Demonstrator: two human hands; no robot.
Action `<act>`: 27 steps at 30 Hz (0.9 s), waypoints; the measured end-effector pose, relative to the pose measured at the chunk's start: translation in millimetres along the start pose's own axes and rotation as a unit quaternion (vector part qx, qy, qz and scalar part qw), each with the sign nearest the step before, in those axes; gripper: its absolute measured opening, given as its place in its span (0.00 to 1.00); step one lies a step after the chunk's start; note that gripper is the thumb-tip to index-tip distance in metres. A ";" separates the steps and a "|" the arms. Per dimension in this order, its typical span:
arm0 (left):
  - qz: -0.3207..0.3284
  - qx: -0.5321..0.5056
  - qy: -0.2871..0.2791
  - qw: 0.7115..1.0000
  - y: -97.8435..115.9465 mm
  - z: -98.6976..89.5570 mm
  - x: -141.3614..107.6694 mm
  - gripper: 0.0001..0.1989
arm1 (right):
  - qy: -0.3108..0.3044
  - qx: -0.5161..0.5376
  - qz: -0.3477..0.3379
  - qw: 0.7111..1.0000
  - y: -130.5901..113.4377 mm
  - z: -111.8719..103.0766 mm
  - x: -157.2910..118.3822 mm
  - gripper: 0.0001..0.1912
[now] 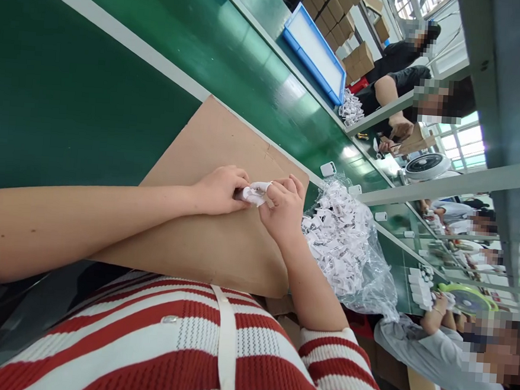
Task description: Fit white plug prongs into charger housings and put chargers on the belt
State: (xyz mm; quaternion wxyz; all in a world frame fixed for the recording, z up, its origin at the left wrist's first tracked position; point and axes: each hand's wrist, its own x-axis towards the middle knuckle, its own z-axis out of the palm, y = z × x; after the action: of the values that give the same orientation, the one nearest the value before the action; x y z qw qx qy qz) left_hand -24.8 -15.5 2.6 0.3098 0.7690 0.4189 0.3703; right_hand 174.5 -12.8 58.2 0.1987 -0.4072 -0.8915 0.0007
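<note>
Over a flat sheet of brown cardboard, both hands meet at one small white plastic part. My left hand pinches its left end between thumb and fingers. From the other side, my right hand grips it with curled fingers. The fingers cover much of the part, so its full shape cannot be made out. Close to the right of my right hand, a clear plastic bag lies open, heaped with small white plastic parts.
The green tabletop stretches left and beyond the cardboard. Single white pieces lie past the bag. A blue-rimmed tray stands on the far side. Metal shelf posts cross the right. Several people work nearby, one in a grey top.
</note>
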 end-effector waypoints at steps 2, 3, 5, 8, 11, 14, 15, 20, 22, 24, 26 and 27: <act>-0.005 -0.001 0.001 1.000 0.1 -0.1 0.0 0.14 | -0.002 -0.005 0.006 1.000 0.4 1.0 0.1 0.10; -0.008 -0.001 0.001 1.000 0.0 0.0 0.0 0.14 | -0.006 0.001 0.014 1.000 0.9 1.7 -0.1 0.09; -0.009 -0.002 0.001 1.000 -0.3 0.6 -0.3 0.13 | -0.022 0.019 0.032 0.999 2.4 2.4 -0.3 0.08; -0.004 -0.002 0.005 1.000 -1.4 2.0 -0.9 0.11 | -0.040 0.010 0.026 0.999 3.4 -0.9 1.8 0.07; -0.003 -0.003 0.008 1.000 -1.9 2.9 -1.3 0.11 | -0.049 -0.023 -0.015 0.998 2.3 -7.6 8.8 0.08; -0.005 0.003 0.009 1.000 -1.2 2.9 -1.1 0.11 | -0.078 -0.024 -0.024 0.996 1.8 -11.3 16.6 0.09; -0.007 0.004 0.011 1.000 -0.7 2.8 -1.0 0.12 | -0.084 -0.014 -0.016 0.996 2.1 -10.7 18.0 0.09; -0.009 0.017 0.011 1.000 0.5 3.1 -1.7 0.13 | -0.031 0.092 0.073 0.993 3.0 6.6 9.1 0.06; 0.001 0.032 0.016 0.999 -0.9 2.9 -2.0 0.13 | 0.008 0.140 0.105 0.984 0.1 17.8 1.3 0.06; 0.010 0.047 0.023 0.999 -2.8 1.3 -1.6 0.13 | 0.058 0.175 0.127 0.975 -5.1 29.8 -4.9 0.08; 0.018 0.064 0.019 0.998 -4.2 -2.1 -1.2 0.12 | 0.111 0.204 0.143 0.962 -11.7 42.1 -8.2 0.09; 0.023 0.072 0.013 0.997 -4.9 -4.2 -1.4 0.12 | 0.137 0.223 0.151 0.953 -15.3 48.5 -8.9 0.09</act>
State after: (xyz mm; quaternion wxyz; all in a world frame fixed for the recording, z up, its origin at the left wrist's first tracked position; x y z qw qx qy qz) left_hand -30.8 -13.8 0.5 0.2394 0.7941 0.4307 0.3559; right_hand 151.4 -21.7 12.8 0.4020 -0.4786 -0.7611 0.1734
